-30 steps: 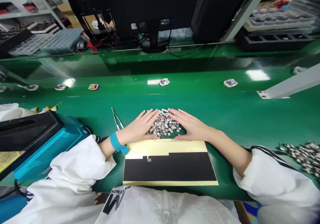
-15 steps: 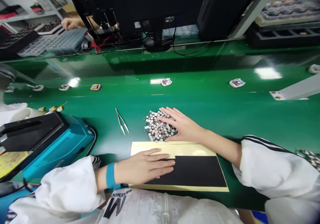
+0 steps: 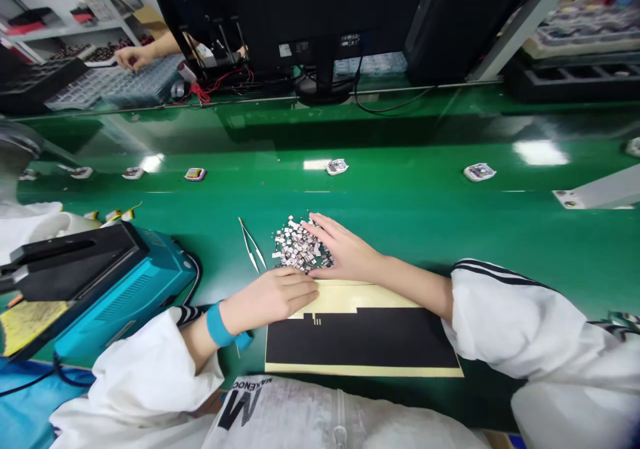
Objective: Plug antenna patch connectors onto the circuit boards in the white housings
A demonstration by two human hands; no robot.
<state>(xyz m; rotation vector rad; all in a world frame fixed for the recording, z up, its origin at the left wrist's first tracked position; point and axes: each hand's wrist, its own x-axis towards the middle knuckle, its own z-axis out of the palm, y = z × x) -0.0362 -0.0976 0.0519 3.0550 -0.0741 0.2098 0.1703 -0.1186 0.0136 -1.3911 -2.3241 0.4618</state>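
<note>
A heap of small whitish pieces (image 3: pixel 299 243) lies on the green table. My right hand (image 3: pixel 345 247) curves round the heap's right side, thumb and fingers spread, touching its edge. Just below the heap, my left hand (image 3: pixel 273 295), with a teal wristband, rests over the upper left of a yellow sheet (image 3: pixel 345 293); its fingers lie close together and I see nothing held in them. The sheet carries a black area (image 3: pixel 360 342) with small cut-out strips at its upper left edge. Metal tweezers (image 3: pixel 251 245) lie left of the heap.
A teal and black machine (image 3: pixel 110 282) stands at the left. Small white-cased devices, such as this one (image 3: pixel 337 167), are spaced along the table. A monitor (image 3: pixel 330 15) stands behind. Another person's hand (image 3: pixel 136 58) is over trays at the back left. A grey metal bracket (image 3: pixel 600 185) is at the right.
My left hand has moved up and left off the black area to the heap's lower edge. My right hand has moved left, and the heap's right side has shifted left with it.
</note>
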